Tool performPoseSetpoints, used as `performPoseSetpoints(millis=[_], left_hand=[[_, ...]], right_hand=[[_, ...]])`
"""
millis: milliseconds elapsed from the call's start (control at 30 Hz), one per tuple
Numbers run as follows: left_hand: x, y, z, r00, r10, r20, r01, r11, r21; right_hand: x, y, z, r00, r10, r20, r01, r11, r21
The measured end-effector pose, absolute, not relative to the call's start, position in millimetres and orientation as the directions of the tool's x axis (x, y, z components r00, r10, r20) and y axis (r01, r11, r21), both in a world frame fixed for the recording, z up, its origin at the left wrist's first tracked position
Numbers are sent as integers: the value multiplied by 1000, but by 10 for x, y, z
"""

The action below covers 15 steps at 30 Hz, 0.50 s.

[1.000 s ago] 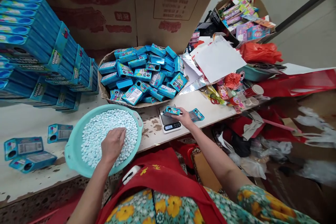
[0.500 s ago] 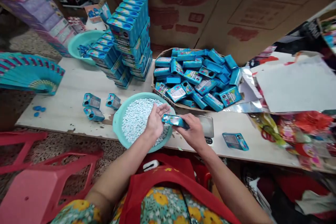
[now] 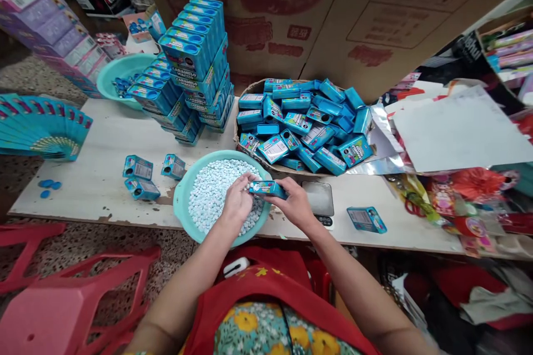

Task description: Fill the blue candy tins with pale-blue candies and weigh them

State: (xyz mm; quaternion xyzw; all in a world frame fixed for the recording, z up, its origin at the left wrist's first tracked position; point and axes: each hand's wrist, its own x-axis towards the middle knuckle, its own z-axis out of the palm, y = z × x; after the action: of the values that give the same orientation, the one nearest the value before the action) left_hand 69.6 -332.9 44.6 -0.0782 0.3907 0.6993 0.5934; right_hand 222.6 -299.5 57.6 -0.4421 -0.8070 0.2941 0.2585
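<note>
My right hand grips a small blue candy tin, lying on its side over the right part of a turquoise basin. The basin holds a heap of small pale candies. At the tin's left end, my left hand is cupped with its fingers curled, and a few white candies show between the fingertips and the tin's opening. Part of the left palm is hidden. Just right of my right hand lies a kitchen scale, with nothing on its plate.
A carton of loose tins sits behind the basin, beside stacked tins. Single tins stand left, another tin right. Blue caps lie near the left end. A red stool is below the table.
My left fingers have curled in from a more open palm and moved against the tin's end. The tin now lies more level. The whole view has shifted slightly.
</note>
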Motion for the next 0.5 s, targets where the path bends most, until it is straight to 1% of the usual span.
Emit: performPoseSetpoints(millis=[100,200,267,333,433,467,500], left_hand=[[732,-3357,417,-321,809,-493,-805,41,592],[844,-3361,404,-412,834,-367,-617,41,786],[937,-3338,414,-455,847,-275,-495,16,869],[1005,-3297,431,-457,856,-242,-483,-10,876],[995,-3256,432,-419,871,-257,-568,-31,823],[953,-3266,415,-424,869,-254,-560,-31,828],[893,-3295,386,-440,866,-236,-505,-21,863]], right_hand=[[2274,-3023,565,-413,898,151,504,364,-783],[2313,-3079,585,-365,920,140,502,321,-803],[2333,-3090,583,-339,931,136,500,301,-812],[2366,-3058,552,-308,944,120,477,263,-839],[2481,-3007,496,-282,958,59,412,176,-894],[2543,-3022,495,-279,960,32,392,144,-908],[2619,-3060,508,-280,960,10,374,119,-920]])
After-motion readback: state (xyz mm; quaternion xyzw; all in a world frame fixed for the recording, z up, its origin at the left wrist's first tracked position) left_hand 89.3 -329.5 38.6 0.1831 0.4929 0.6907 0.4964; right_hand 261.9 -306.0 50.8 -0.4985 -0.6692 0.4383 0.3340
